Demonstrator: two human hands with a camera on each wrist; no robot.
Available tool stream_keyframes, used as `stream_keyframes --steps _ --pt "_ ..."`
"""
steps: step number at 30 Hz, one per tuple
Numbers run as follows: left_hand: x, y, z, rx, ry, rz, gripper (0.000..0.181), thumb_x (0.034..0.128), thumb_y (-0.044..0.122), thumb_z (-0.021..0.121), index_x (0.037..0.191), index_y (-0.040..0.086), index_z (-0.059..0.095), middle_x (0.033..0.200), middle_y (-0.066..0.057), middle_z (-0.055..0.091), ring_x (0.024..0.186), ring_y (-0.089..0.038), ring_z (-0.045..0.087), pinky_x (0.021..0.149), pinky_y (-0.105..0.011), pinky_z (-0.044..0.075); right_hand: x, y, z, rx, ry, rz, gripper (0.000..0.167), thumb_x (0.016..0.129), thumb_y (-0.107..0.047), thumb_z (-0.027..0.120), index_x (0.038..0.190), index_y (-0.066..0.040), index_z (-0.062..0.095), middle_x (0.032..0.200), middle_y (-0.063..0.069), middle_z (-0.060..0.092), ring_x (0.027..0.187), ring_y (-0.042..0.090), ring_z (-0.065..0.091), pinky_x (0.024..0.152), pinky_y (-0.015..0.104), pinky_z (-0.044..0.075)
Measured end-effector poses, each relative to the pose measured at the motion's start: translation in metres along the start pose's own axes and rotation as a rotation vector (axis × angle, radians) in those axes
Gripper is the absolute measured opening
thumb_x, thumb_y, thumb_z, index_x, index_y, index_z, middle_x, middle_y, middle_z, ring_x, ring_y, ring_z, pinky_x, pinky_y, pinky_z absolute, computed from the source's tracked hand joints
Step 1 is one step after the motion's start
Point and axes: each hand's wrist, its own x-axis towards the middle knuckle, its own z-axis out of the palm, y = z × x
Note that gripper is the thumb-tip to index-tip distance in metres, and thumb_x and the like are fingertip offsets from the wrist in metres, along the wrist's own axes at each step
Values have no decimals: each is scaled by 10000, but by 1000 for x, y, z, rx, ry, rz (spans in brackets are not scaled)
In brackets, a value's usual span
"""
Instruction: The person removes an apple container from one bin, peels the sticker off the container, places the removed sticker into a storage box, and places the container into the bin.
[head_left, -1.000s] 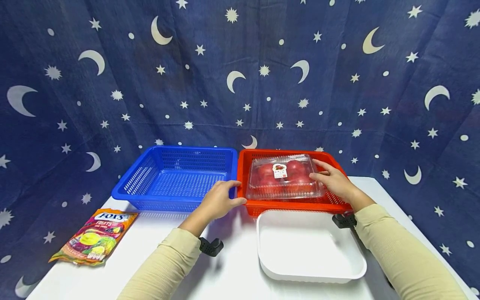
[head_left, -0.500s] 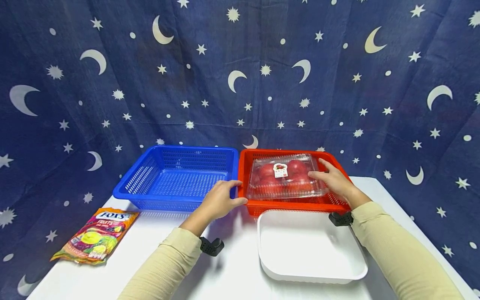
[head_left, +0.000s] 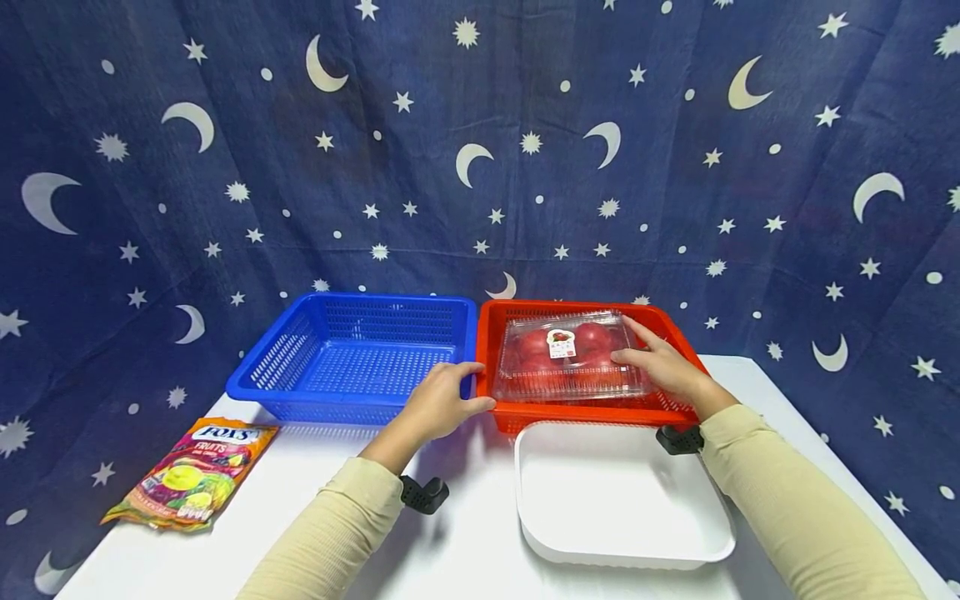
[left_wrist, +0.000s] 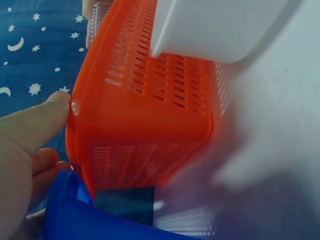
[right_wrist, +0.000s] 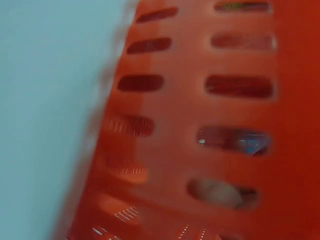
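A clear plastic clamshell box (head_left: 525, 379) of round red fruit, with a white label on its lid, sits in the red basket (head_left: 678, 333). My right hand (head_left: 667, 367) touches the box's right end, thumb on the lid and fingers reaching along its right side. My left hand (head_left: 438, 400) lies at the red basket's left front corner, beside the blue basket (head_left: 300, 407). In the left wrist view the thumb (left_wrist: 59, 100) touches the red rim, with other fingers partly hidden behind the blue corner. The right wrist view is blurred and filled by the red basket's slotted wall (right_wrist: 180, 100).
A white plastic bin (head_left: 622, 500) stands in front of the red basket, under my right wrist. At the left of the white table (head_left: 465, 533) lies an orange Fox's candy bag (head_left: 195, 475). A blue moon-and-star curtain (head_left: 420, 167) hangs behind.
The right hand's fingers lifted slightly off the box's right end, then came back onto it, thumb a little further left. The left hand and the baskets look unmoved.
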Motion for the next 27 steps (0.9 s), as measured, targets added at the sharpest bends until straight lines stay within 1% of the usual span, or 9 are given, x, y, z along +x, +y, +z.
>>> stream_keyframes --steps 6,8,9,12,14,16,20,21,27 --pt "-1 -1 1 -5 1 -8 578 864 351 793 1364 120 621 1298 -162 616 1280 -338 479 1005 -537 418 0 1 4 -65 48 -26 776 995 -223 552 1625 -210 100 1440 289 345 979 322 561 759 333 534" --pt "-1 -1 2 -3 0 -7 580 865 357 790 1364 118 620 1295 -163 618 1274 -335 482 1000 -534 422 0 1 5 -68 65 -32 747 998 -203 530 1624 -195 122 1435 289 348 926 307 560 719 324 528" --pt "-1 -1 2 -5 -1 -7 580 865 358 790 1365 117 620 1295 -165 618 1273 -335 482 999 -535 423 -1 1 6 -61 75 -27 737 994 -194 522 1623 -198 138 1409 293 375 878 300 560 686 319 528" --pt "-1 -2 2 -10 -4 -1 585 866 358 790 1368 113 617 1292 -175 617 1263 -334 485 989 -534 429 -2 2 7 -41 103 -29 712 987 -174 496 1619 -176 168 1368 291 415 822 254 552 638 308 518" --pt "-1 -2 2 -12 -3 3 588 865 359 791 1368 110 616 1290 -179 617 1259 -337 487 983 -537 432 -2 3 7 3 112 -30 705 985 -161 479 1618 -165 170 1360 295 413 808 239 569 640 309 530" --pt "-1 -2 3 -4 -2 6 593 864 368 790 1367 108 616 1286 -178 619 1252 -340 491 975 -537 437 -3 3 6 52 118 -31 696 990 -153 464 1618 -154 164 1387 295 385 835 221 585 678 310 545" --pt "0 -1 2 9 -3 -4 604 862 388 786 1373 116 611 1285 -164 614 1247 -330 497 963 -532 446 -5 4 3 160 119 -21 692 992 -135 443 1617 -142 147 1401 294 353 821 172 603 695 305 554" --pt "0 0 1 11 -4 -8 605 863 390 785 1376 120 610 1284 -163 613 1245 -326 497 958 -529 449 -5 4 2 169 123 -21 688 994 -138 439 1617 -142 148 1394 286 362 820 153 603 698 294 550" --pt "-1 0 0 11 -6 -14 594 865 375 785 1374 124 612 1269 -151 618 1242 -313 497 948 -521 453 -10 0 -2 305 136 -36 671 1001 -120 406 1615 -136 136 1234 159 458 829 99 615 709 289 551"
